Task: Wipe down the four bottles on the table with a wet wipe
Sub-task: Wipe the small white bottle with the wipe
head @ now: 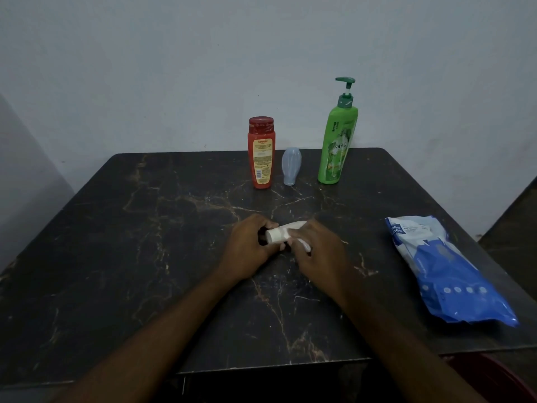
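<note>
- The left hand (251, 245) is near the middle of the table (145, 257). Its fingers are curled round one end of a small white bottle (277, 233), and it holds that end tight.
- The table top is dark, with thin, pale, crack-like lines all over it.
- A red bottle (261, 154) stands up straight at the far side of the table. It has a dark red cap and a yellow label with tiny words on it.
- The white bottle lies on its side between the two hands, low over the table. Its flat round end points to the left. Only a little of it shows, because the hands hide the rest.
- A small pale blue bottle (291, 165) stands just to the right of the red one. Its thin end is down on the table and its fat round end is up.
- The right hand (316, 251) holds the other end of the white bottle. Its fingers are bent over the bottle and press a wet wipe (303, 246) on it. A little white bit of the wipe sticks out from under the fingers.
- A tall green bottle (337, 141) with a pump on top stands at the far side, to the right of the blue one.
- A blue and white pack of wipes (447, 271) lies flat near the right edge of the table, well apart from the hands.
</note>
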